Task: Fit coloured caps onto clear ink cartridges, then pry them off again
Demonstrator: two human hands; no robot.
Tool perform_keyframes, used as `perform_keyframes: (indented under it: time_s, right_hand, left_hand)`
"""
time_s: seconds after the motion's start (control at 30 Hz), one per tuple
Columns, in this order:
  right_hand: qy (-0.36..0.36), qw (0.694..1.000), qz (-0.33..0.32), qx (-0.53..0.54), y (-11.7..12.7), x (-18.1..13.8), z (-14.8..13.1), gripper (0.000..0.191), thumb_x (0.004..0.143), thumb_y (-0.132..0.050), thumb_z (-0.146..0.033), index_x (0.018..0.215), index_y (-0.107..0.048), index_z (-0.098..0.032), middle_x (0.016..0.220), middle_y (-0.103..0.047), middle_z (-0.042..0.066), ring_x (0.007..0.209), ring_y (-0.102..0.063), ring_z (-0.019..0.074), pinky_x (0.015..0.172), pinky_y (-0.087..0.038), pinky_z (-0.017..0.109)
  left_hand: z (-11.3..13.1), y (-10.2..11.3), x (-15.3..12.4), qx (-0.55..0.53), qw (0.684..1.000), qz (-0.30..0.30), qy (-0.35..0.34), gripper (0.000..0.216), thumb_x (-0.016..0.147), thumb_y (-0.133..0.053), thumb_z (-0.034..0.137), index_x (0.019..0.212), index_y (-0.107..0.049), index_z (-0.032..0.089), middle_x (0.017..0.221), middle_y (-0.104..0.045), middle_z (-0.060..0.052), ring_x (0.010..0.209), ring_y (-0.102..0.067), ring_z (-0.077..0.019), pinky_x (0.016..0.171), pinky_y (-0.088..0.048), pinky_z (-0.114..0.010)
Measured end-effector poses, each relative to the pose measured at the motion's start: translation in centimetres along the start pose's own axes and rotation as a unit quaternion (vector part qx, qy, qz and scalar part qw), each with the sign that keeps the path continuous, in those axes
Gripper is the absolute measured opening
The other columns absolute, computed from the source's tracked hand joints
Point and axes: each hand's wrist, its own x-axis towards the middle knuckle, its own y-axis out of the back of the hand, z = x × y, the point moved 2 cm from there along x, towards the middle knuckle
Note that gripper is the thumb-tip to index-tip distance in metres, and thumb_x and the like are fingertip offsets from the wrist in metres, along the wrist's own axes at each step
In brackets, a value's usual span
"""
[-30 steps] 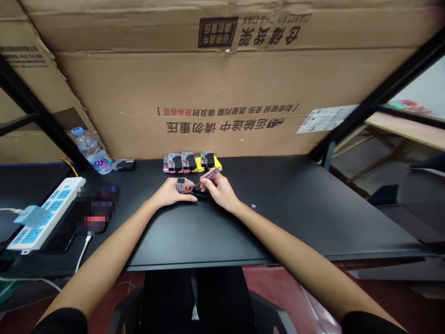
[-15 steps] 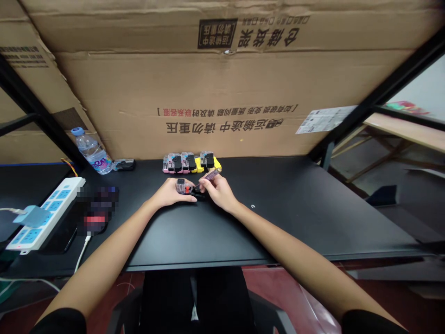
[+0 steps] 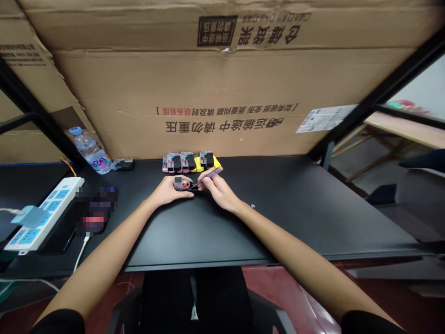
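Clearly, this is close work that depends on a steady grip. The left hand (image 3: 168, 190) is closed around a small clear case (image 3: 178, 184), thumb along the near side and fingers behind, with a red part (image 3: 185, 185) showing just past the grip, toward the right hand (image 3: 220, 190). That hand pinches a slim screwdriver (image 3: 212, 173) like a pen, its thin shaft slanting down and leftward to the case's dark end; whether the tip touches cannot be told. To do this well, the left hand should bear the case down against the tabletop (image 3: 225, 241), so that it cannot twist, with its thumb out of the tip's path in case of a slip. The right hand would do best with light, short movements from the fingers, as the clear shell looks like plastic that could crack if levered hard. Elbow room matters too: a row of similar cases (image 3: 174, 162) sits just beyond both hands and could be nudged, while a tiny white bit (image 3: 253, 206) lies beside the right wrist, easily swept away.
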Motion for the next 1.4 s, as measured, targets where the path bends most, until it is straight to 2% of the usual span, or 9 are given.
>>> perform_keyframes:
  time_s: [0.47, 0.73, 0.87, 1.27, 1.4]
  right_hand:
    - [0.000, 1.000, -0.004, -0.024, -0.2, 0.2, -0.3, 0.051, 0.106, -0.052, -0.071, 0.105, -0.064, -0.021, 0.092, -0.070, 0.006, 0.080, -0.070, 0.0206, 0.082, -0.061, 0.039]
    - [-0.035, 0.998, 0.052, -0.017, -0.6, 0.0, 0.6, 0.051, 0.097, -0.066, -0.071, 0.099, -0.070, -0.020, 0.089, -0.076, 0.007, 0.072, -0.071, 0.0204, 0.075, -0.063, 0.038]
    - [-0.042, 0.997, 0.058, -0.019, -0.9, -0.1, 0.9, 0.051, 0.095, -0.069, -0.071, 0.096, -0.070, -0.020, 0.085, -0.076, 0.007, 0.069, -0.071, 0.0201, 0.074, -0.062, 0.037]
    - [-0.031, 0.994, 0.096, -0.034, 0.3, 0.0, -0.1, 0.054, 0.099, -0.062, -0.074, 0.093, -0.065, -0.021, 0.081, -0.074, 0.005, 0.067, -0.069, 0.0189, 0.071, -0.059, 0.034]
    - [-0.027, 0.995, 0.091, -0.043, 0.4, 0.0, -0.5, 0.054, 0.099, -0.061, -0.074, 0.093, -0.066, -0.021, 0.081, -0.074, 0.006, 0.068, -0.070, 0.0196, 0.071, -0.060, 0.035]
  left_hand:
    - [0.0, -0.1, 0.0, -0.013, 1.000, -0.003, 0.017, 0.053, 0.074, -0.095, 0.049, 0.113, -0.081, 0.015, 0.101, -0.083, -0.008, 0.091, -0.077, -0.0235, 0.094, -0.060, -0.037]
    - [0.0, -0.1, 0.0, -0.015, 1.000, -0.005, 0.020, 0.054, 0.073, -0.096, 0.048, 0.114, -0.082, 0.015, 0.101, -0.083, -0.007, 0.089, -0.076, -0.0224, 0.091, -0.059, -0.035]
    - [0.0, -0.1, 0.0, -0.014, 1.000, -0.001, 0.023, 0.055, 0.071, -0.097, 0.048, 0.113, -0.082, 0.015, 0.101, -0.083, -0.008, 0.090, -0.076, -0.0229, 0.091, -0.059, -0.035]
    - [-0.1, 0.0, -0.1, -0.014, 1.000, -0.004, 0.021, 0.060, 0.071, -0.097, 0.051, 0.116, -0.082, 0.016, 0.103, -0.083, -0.008, 0.094, -0.076, -0.0242, 0.095, -0.059, -0.037]
    - [-0.1, 0.0, -0.1, -0.019, 1.000, -0.003, 0.024, 0.059, 0.070, -0.097, 0.050, 0.117, -0.082, 0.016, 0.103, -0.083, -0.008, 0.093, -0.077, -0.0241, 0.094, -0.059, -0.037]
